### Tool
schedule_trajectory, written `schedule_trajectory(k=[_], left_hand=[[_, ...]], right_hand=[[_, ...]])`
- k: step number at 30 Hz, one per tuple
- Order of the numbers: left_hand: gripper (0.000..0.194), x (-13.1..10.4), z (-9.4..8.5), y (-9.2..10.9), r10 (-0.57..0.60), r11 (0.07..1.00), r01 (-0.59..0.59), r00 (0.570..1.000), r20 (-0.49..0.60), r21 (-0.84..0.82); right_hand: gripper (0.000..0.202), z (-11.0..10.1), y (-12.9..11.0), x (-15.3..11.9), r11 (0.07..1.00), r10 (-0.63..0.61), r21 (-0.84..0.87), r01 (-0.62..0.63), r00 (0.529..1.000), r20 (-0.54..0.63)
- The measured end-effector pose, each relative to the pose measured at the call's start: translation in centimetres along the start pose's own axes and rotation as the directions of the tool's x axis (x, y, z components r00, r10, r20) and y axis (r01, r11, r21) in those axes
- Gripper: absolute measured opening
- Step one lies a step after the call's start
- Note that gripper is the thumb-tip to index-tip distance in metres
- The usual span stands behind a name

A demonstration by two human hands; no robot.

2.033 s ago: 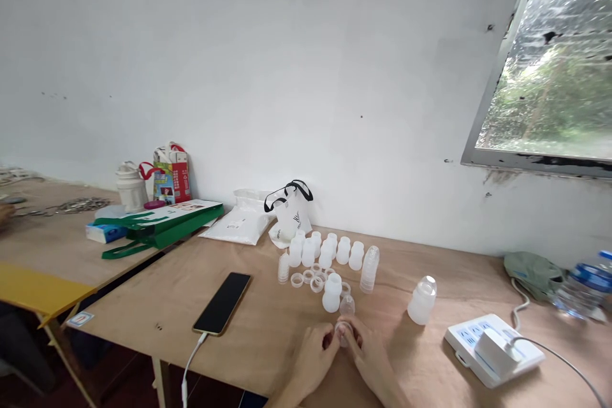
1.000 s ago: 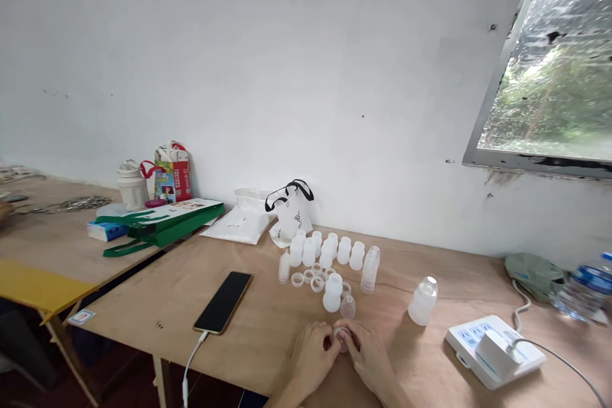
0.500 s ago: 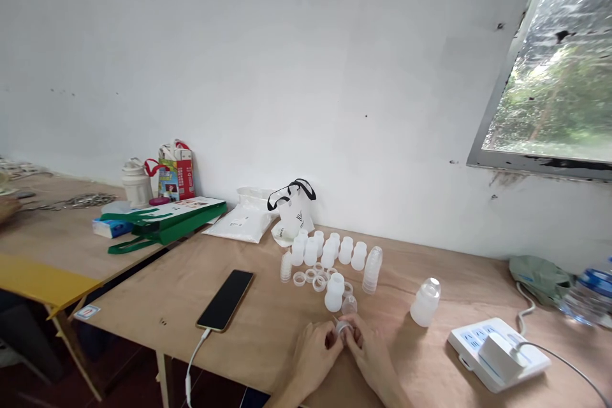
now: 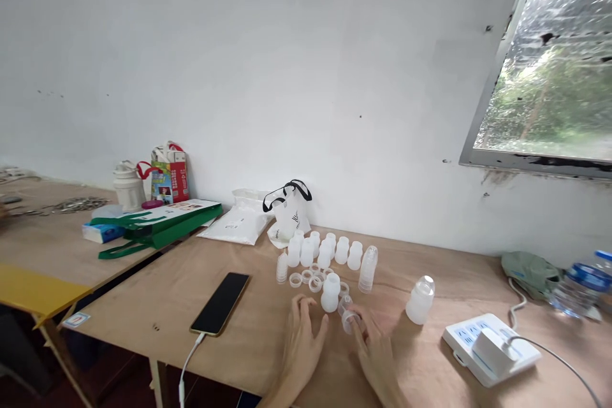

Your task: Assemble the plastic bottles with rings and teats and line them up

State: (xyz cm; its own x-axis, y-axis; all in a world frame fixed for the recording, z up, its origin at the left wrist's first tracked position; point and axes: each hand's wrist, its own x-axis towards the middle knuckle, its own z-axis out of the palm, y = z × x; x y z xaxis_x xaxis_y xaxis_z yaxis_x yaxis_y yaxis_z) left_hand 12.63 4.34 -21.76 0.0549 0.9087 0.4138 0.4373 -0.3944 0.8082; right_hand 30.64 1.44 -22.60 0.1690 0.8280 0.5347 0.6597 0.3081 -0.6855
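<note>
Long light-brown plywood bench (image 4: 248, 331) along the white wall, near edge cut off by the bottom of the picture. At its far right corner, a clear plastic water bottle with blue label (image 4: 581, 287) half cut off by the picture's edge, beside a crumpled grey-green cloth (image 4: 530, 271). Nearer the right front edge, one white power strip with a plug in it (image 4: 488, 347). Towards the left front edge, one black smartphone on a white cable (image 4: 220, 303).

Mid-bench, near the back edge: a white bag with black handles (image 4: 288, 210), then a row of small translucent white plastic bottles (image 4: 325, 252) — about six, hard to count as they overlap. One more such bottle stands alone (image 4: 331, 293); a capped one (image 4: 421, 299) further right. Small clear rings (image 4: 306, 277) — several, too small to count.

Left hand (image 4: 301, 344) flat on the bench, fingers spread wide, holding nothing. Right hand (image 4: 375, 350) with fingertips pinched on a tiny clear cap-like piece (image 4: 348, 319), blurred, just before the lone bottle.
</note>
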Motion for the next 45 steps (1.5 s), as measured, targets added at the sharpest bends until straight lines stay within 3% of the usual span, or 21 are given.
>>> schedule_trajectory(k=[4, 8, 11, 15, 21, 25, 33, 45], left_hand=[[0.034, 0.7, 0.1, -1.2, 0.034, 0.999, -0.035, 0.998, -0.06, -0.012], [0.052, 1.3, 0.2, -1.9, 0.041, 0.998, -0.044, 0.997, -0.067, -0.054], [0.067, 1.4, 0.1, -2.4, 0.024, 0.996, -0.023, 1.0, 0.014, -0.085], [0.08, 1.0, 0.0, -2.7, -0.008, 0.992, 0.031, 0.984, 0.18, -0.122], [0.081, 1.0, -0.3, -2.3, -0.058, 0.987, 0.099, 0.955, 0.292, -0.129], [0.076, 1.0, -0.4, -2.4, -0.003, 0.99, 0.048, 0.945, 0.326, -0.13], [0.069, 1.0, 0.1, -3.2, 0.069, 0.985, -0.013, 0.944, 0.323, -0.172], [0.074, 0.9, -0.4, -2.6, 0.047, 0.971, 0.038, 0.94, 0.339, -0.237]], right_hand=[[0.032, 0.1, 0.1, 0.2, 0.998, -0.058, -0.028, 0.057, 0.998, -0.017], [0.03, 0.1, -0.1, 0.3, 0.998, -0.06, -0.006, 0.061, 0.991, 0.12], [0.028, 0.0, -0.3, 0.2, 0.999, -0.04, 0.014, 0.037, 0.976, 0.214], [0.025, -0.1, -0.7, 0.2, 0.999, -0.038, 0.043, 0.029, 0.97, 0.24], [0.027, 0.3, -0.4, 0.2, 0.998, -0.057, -0.011, 0.06, 0.975, 0.215], [0.027, 0.6, 0.2, 0.0, 0.996, -0.053, -0.055, 0.067, 0.971, 0.232], [0.027, 0.8, 0.9, 0.0, 0.993, -0.069, -0.078, 0.093, 0.96, 0.272], [0.022, 0.5, 0.4, 0.0, 0.989, -0.122, -0.042, 0.139, 0.949, 0.291]])
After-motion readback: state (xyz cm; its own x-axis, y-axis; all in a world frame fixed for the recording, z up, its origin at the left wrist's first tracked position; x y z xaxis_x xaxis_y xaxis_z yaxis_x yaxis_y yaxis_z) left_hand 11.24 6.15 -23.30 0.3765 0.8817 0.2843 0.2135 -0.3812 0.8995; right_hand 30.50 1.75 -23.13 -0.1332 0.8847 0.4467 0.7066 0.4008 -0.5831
